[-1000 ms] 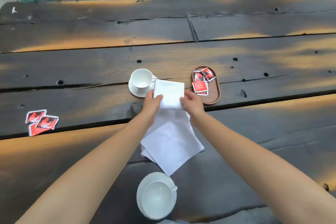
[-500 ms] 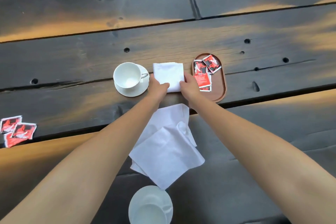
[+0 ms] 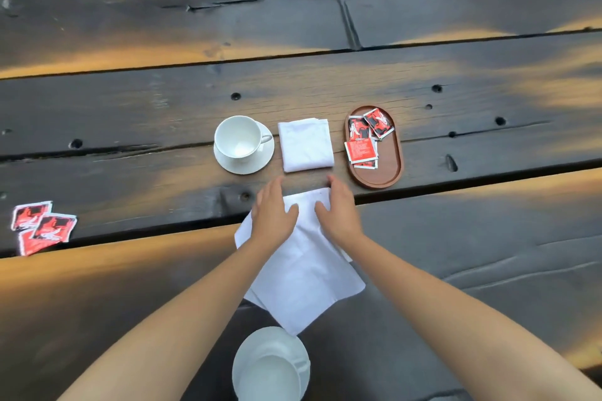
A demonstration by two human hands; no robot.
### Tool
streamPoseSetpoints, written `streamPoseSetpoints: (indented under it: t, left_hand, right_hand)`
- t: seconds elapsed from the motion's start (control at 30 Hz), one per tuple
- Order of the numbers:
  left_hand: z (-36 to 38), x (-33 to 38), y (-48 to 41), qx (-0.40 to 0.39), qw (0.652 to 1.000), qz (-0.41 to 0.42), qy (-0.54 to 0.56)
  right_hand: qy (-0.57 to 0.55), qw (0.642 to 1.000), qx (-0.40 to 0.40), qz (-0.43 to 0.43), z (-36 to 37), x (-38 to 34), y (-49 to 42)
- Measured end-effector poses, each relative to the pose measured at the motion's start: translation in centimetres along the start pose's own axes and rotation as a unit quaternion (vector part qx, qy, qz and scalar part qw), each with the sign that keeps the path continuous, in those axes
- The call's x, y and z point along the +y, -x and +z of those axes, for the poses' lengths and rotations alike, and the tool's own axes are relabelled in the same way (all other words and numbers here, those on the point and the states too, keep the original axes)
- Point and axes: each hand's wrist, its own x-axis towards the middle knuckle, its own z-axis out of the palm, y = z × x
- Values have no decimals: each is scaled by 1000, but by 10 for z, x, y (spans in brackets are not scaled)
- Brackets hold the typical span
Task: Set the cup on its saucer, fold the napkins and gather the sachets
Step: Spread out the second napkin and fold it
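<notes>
Dark plank table (image 3: 456, 254). Far centre: cup (image 3: 239, 137) on saucer (image 3: 257, 164), folded napkin (image 3: 306, 144) just right, then tray (image 3: 389, 169) with sachets (image 3: 361, 150). Loose sachets (image 3: 42, 226) far left. Left hand (image 3: 272, 216) and right hand (image 3: 338, 213), fingers spread flat, gripping nothing, over unfolded napkins (image 3: 303, 273). Second cup (image 3: 270, 368) nearest.

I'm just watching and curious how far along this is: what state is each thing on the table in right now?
Far cup: upright, empty, on its saucer.
Folded napkin: neat square, between saucer and tray.
Tray: holds several sachets.
Loose sachets: lying on the table, far left.
Unfolded napkins: spread flat, overlapping.
Left hand: open, over the napkins.
Right hand: open, over the napkins.
Near cup: upright on a saucer.
</notes>
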Motion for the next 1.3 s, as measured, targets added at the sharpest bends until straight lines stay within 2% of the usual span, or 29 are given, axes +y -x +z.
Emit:
streamPoseSetpoints:
  t: [0.1,0.23,0.37,0.43,0.53,0.63,0.83,0.97,1.13,1.3]
  left_hand:
    - [-2,-23,16,-110,981,18,-159]
    - [-17,-24,29,-114,964,40,-235]
    - [-45,-23,42,-101,974,66,-193]
    - [-62,-28,50,-120,981,51,-146]
    - [-85,-45,67,-138,981,29,-134]
    - [-106,-64,88,-129,980,37,-150]
    - [-163,-81,125,-70,989,29,-126]
    - [-218,-87,145,31,988,26,-146]
    - [-288,-98,174,161,971,32,-171]
    - [-357,-103,196,268,940,47,-208]
  right_hand:
    - [149,985,-81,-9,4,0,11]
    - [247,962,-106,-48,-1,-17,21]
    - [193,969,-106,-112,-12,-38,34]
    - [181,965,-109,-157,-19,-51,40]
    - [232,937,-125,-228,-29,-63,50]
    - [341,889,-154,-263,-31,-70,62]
    - [478,804,-171,-310,-22,-104,75]
    - [545,744,-114,-371,-17,-144,78]
    - [543,725,-54,-420,-5,-214,80]
    - [517,725,10,-454,0,-286,74]
